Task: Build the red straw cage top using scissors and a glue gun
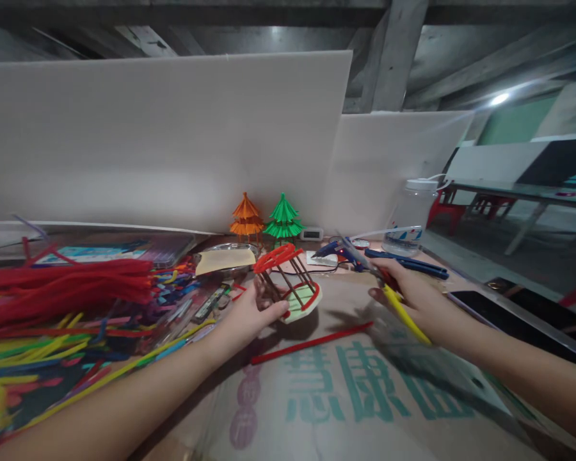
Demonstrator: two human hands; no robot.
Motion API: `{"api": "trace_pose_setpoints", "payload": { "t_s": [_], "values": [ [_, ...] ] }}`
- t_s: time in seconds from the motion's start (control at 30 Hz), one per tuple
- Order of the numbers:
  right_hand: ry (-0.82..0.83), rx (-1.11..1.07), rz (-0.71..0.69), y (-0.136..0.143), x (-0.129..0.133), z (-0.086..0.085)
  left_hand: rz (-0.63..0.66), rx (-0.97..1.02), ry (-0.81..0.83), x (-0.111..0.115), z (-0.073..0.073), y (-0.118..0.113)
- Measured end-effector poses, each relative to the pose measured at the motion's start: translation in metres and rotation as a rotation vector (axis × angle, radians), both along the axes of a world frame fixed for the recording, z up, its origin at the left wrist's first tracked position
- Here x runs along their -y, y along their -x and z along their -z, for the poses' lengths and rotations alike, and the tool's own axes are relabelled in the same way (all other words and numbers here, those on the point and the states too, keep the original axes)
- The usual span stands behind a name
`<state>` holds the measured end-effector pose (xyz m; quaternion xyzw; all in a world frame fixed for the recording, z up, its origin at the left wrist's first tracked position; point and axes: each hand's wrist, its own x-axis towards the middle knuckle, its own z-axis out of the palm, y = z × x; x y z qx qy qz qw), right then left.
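On the cardboard, head view: a flattened sheet of cardboard (345, 397) with green printed characters is covering the near worktop.
Room: white foam boards (163, 147) are standing along the far edge; grey beams are running overhead; a table with red stools is showing at far right.
Left hand: the left hand (249, 314) is curling narrowly around the near side of a small pavilion frame (288, 282), one piece with a red top ring, brown posts and a pale green base, tilting to the right at centre.
Right hand: the right hand (408, 291) is closing on scissors (388, 291) with yellow and red handles, right of the frame and apart from it.
Loose stem: one red pipe cleaner (312, 342) is lying on the cardboard near both hands.
Finished models: two are standing at the far centre, one orange pavilion (246, 218) and one green pavilion (283, 218).
Stock: a heap of coloured pipe cleaners (52, 307) is filling the left side, too many to count.
Other things: one blue glue gun (338, 251), one clear jar (410, 214), one dark phone (499, 314).
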<state>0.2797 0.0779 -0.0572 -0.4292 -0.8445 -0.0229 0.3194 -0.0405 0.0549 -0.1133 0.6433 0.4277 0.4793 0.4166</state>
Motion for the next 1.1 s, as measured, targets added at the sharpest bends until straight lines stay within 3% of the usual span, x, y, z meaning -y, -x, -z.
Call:
{"api": "trace_pose_setpoints", "payload": {
  "t_s": [0.1,0.2,0.43,0.77,1.1],
  "values": [
    [-0.034,-0.032,-0.090,0.036,-0.003,-0.009,-0.005,0.073,0.003,0.004,-0.003,-0.005],
    [-0.055,-0.047,-0.121,0.052,-0.009,-0.006,-0.016,0.032,0.017,0.011,-0.007,-0.009],
    [-0.208,0.061,-0.156,0.041,-0.009,0.010,0.039,0.013,0.025,0.014,-0.006,-0.009],
    [-0.430,0.096,-0.217,0.051,0.005,-0.002,0.137,-0.045,0.037,0.029,-0.005,-0.020],
    [-0.424,0.090,-0.201,0.053,0.011,-0.005,0.109,-0.050,0.056,0.034,-0.008,-0.024]
  ]
}}
